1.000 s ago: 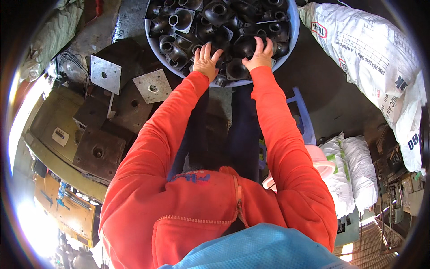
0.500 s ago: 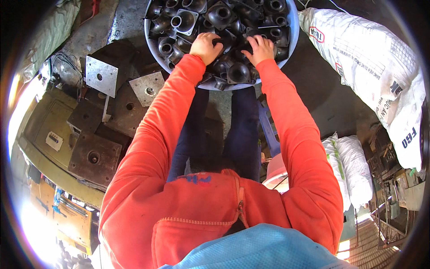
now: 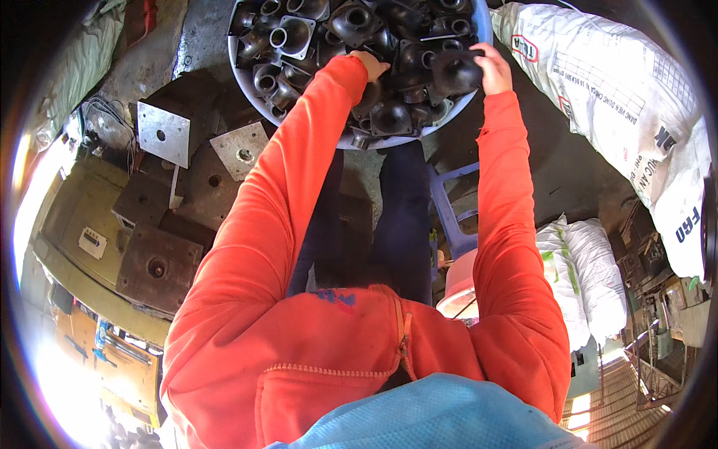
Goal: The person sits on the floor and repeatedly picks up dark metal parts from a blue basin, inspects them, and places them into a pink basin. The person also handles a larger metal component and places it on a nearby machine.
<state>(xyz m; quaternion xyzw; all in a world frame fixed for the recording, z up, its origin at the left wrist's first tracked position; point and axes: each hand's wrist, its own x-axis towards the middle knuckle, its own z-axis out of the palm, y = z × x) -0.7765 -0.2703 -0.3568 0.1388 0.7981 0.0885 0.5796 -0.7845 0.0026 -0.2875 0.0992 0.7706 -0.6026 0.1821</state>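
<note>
A round pale-blue tub [image 3: 485,26] is heaped with dark metal flanged elbow fittings [image 3: 354,22], each with a squarish plate and a short pipe neck. At the tub's right side, my right hand [image 3: 495,69] grips one black flanged elbow fitting [image 3: 456,73] by its edge, fingers over the top and its wide mouth toward me. My left hand [image 3: 372,66] reaches into the middle of the heap. Its thumb side shows, but the sleeve and the fittings hide most of its fingers. One fitting with a brighter rim [image 3: 293,37] lies left of it.
Steel blocks and plates [image 3: 163,135] stand at the left beside an olive-green cabinet [image 3: 67,209]. Large white printed sacks [image 3: 598,82] lie at the right. A blue plastic stool [image 3: 452,213] and a pink basin [image 3: 458,284] stand near my right leg.
My right hand has moved right and now grips a fitting at the tub's edge. My left hand has shifted slightly right, deeper among the fittings. The view has shifted slightly.
</note>
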